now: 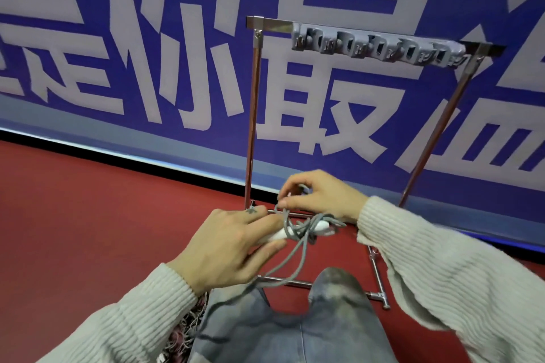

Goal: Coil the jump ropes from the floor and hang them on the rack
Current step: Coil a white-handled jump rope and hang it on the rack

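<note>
Both hands work close together in front of the rack. Left hand grips the white handles of the grey jump rope, fingers curled round them. Right hand, just above and beyond the left, pinches a loop of the same rope between thumb and fingertips. The rope is bunched in several turns round the handles, and two strands trail down from that bundle toward the jeans-clad knees at the bottom of the view. Along the rack's top bar sits a row of grey hooks, well above the bundle. The rack's base stands on red floor, before a blue banner with large pale characters.
</note>
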`<state>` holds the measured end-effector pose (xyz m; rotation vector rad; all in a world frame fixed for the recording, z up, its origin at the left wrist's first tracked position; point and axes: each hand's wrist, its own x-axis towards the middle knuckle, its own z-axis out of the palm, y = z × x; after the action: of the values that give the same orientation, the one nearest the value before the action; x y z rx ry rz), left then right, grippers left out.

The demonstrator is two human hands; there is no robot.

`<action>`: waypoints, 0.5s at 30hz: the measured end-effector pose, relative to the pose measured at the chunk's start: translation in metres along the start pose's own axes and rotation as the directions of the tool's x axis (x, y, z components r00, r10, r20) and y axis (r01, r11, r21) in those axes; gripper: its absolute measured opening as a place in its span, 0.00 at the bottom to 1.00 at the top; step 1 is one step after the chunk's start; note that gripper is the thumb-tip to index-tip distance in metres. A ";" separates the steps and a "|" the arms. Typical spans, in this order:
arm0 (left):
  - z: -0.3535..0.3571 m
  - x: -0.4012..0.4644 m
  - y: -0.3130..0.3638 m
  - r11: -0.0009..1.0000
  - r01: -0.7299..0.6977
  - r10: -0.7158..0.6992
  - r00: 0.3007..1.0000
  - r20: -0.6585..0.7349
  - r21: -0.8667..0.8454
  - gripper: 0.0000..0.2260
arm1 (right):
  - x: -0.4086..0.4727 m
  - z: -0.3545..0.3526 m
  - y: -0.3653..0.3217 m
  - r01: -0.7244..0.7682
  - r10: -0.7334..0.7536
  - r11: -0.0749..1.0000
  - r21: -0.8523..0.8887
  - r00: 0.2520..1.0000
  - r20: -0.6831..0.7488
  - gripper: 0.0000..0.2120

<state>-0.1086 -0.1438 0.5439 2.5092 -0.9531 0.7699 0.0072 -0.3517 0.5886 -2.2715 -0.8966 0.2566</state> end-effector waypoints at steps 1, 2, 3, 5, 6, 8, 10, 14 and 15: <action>0.001 -0.004 -0.001 0.999 0.033 -0.034 0.999 -0.041 -0.043 0.13 | -0.002 0.006 0.007 -0.021 0.021 0.999 0.036 1.000 -0.005 0.04; 0.002 -0.007 -0.002 0.993 0.073 -0.080 0.994 -0.077 -0.092 0.14 | -0.004 0.011 0.013 -0.032 0.031 0.997 0.075 0.999 0.005 0.01; 0.002 -0.010 -0.004 0.983 0.122 -0.136 0.986 -0.098 -0.139 0.16 | -0.008 0.013 0.018 -0.044 0.042 0.990 0.134 0.999 0.023 0.04; 0.000 -0.014 -0.009 0.958 0.233 -0.246 0.967 -0.065 -0.167 0.21 | -0.015 0.014 0.023 -0.083 0.070 0.952 0.294 0.996 0.052 0.06; -0.001 -0.014 -0.011 0.959 0.255 -0.260 0.965 -0.026 -0.121 0.25 | -0.018 0.011 0.021 -0.087 0.076 0.930 0.357 0.996 0.043 0.14; -0.001 -0.014 -0.016 0.981 0.190 -0.192 0.980 0.054 0.035 0.29 | -0.018 0.004 0.019 -0.047 0.061 0.921 0.386 0.998 -0.025 0.14; 0.003 -0.012 -0.016 0.984 0.081 -0.103 0.985 0.135 0.159 0.27 | -0.015 -0.004 0.012 0.023 0.012 0.947 0.320 0.994 -0.107 0.12; 0.014 -0.005 -0.013 0.973 0.019 -0.062 0.982 0.181 0.229 0.18 | -0.005 -0.011 -0.004 0.081 -0.079 0.984 0.157 0.997 -0.018 0.09; 0.017 -0.003 -0.012 0.970 0.040 -0.082 0.982 0.169 0.238 0.17 | -0.004 -0.011 -0.008 0.059 -0.065 0.981 0.184 0.998 0.026 0.08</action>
<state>-0.0960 -0.1417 0.5274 2.8388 -0.8813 0.6831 0.0044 -0.3558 0.6020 -2.0714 -0.9200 0.3349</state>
